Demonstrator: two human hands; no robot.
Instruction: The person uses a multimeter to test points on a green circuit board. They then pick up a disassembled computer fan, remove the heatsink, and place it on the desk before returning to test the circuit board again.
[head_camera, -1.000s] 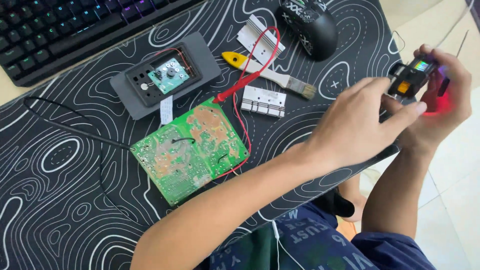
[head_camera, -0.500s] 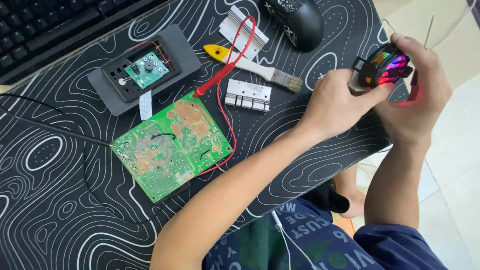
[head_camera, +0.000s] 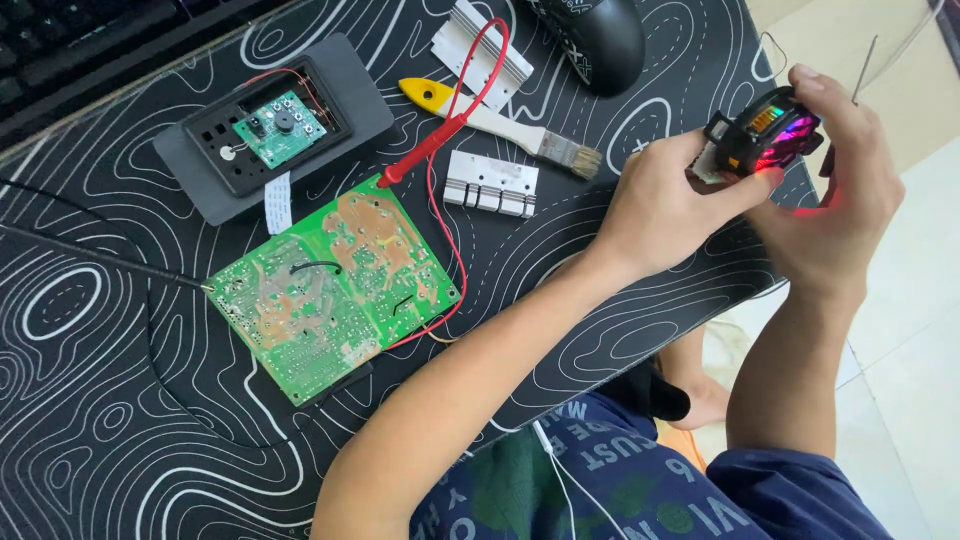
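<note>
Head view: small black module with glowing red light (head_camera: 762, 138) up off tabletop (head_camera: 120, 440) edge, pinched between left hand (head_camera: 668, 205) and right hand (head_camera: 835, 205), both grips closed on it. Green circuit board (head_camera: 335, 285) bare, red probe (head_camera: 435, 140) lying idle, untouched.

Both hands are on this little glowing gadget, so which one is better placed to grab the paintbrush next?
Probably the left. The left hand is right beside the paintbrush bristles, while the right hand cups the glowing gadget from the far side, past the mat's edge, and could likely keep holding it alone.
</note>
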